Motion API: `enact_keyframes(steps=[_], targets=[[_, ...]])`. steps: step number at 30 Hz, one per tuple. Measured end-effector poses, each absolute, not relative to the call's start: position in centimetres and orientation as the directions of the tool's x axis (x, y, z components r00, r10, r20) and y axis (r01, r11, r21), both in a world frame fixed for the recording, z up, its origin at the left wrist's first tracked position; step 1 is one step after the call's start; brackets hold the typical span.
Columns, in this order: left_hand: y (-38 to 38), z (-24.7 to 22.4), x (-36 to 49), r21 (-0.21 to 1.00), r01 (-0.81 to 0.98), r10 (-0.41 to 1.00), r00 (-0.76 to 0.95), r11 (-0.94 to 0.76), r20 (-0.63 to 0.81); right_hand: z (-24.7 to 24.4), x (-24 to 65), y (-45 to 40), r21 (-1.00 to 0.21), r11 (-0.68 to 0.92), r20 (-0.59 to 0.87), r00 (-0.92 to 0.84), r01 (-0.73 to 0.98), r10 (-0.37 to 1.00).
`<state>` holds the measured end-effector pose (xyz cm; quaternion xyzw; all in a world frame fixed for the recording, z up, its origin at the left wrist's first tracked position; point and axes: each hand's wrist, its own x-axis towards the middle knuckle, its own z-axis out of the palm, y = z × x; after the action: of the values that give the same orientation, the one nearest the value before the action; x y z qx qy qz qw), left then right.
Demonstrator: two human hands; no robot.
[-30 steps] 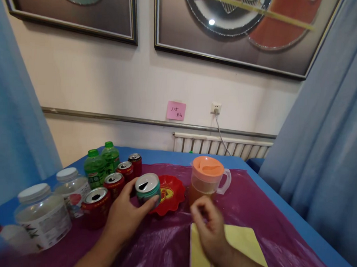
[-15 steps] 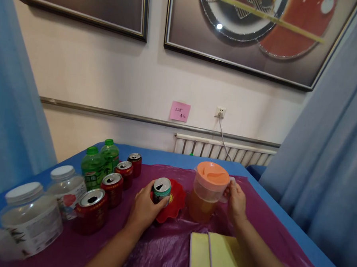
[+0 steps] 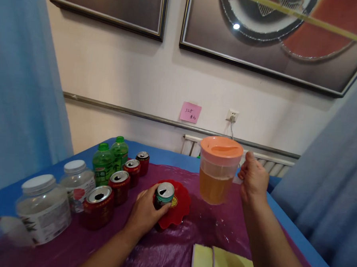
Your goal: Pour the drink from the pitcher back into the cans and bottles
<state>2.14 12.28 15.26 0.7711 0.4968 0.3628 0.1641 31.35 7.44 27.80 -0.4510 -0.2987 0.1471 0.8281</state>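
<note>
My left hand [image 3: 147, 210] is wrapped round a green drink can [image 3: 165, 193] with a silver top and an opened mouth. The can is upright over the left part of a red scalloped plate [image 3: 183, 207]. My right hand [image 3: 254, 178] grips the handle of a pitcher [image 3: 216, 185] with an orange lid [image 3: 221, 147]. Amber liquid fills roughly its lower half. The pitcher is held up off the table, nearly upright, to the right of the plate and apart from the can.
Red cans [image 3: 99, 209] stand in a row at the left. Beside them are green bottles [image 3: 102, 165] and clear jars [image 3: 44, 210] with white lids. A yellow cloth [image 3: 224, 265] lies in front on the purple sheet [image 3: 157, 252]. A radiator [image 3: 192, 146] is behind the table.
My right hand has lifted the pitcher off the table. My left hand keeps its hold on the can over the plate. The view has shifted slightly.
</note>
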Motion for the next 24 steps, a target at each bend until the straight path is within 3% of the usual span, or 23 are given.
enact_keyframes(steps=[3,7,11,15,24], targets=[[12.1,15.1,2.1,0.599,0.658,0.883,0.253,-0.456,0.394,28.4,30.2,7.9,-0.810,0.587,0.371,0.775,0.000,0.512],[11.8,15.3,2.0,0.599,0.666,0.890,0.253,-0.445,0.379,24.9,29.4,8.3,-0.841,0.541,0.318,0.782,-0.028,0.536],[11.6,15.7,2.1,0.589,0.663,0.882,0.275,-0.462,0.382,22.4,30.1,8.2,-0.902,0.422,0.345,0.747,0.095,0.568],[11.5,15.5,2.1,0.598,0.650,0.879,0.276,-0.469,0.389,22.9,31.1,7.2,-0.909,0.331,0.408,0.700,0.253,0.586],[10.9,15.2,2.5,0.742,0.513,0.900,0.196,-0.432,0.389,21.8,32.2,7.5,-0.890,0.235,0.448,0.652,0.391,0.612]])
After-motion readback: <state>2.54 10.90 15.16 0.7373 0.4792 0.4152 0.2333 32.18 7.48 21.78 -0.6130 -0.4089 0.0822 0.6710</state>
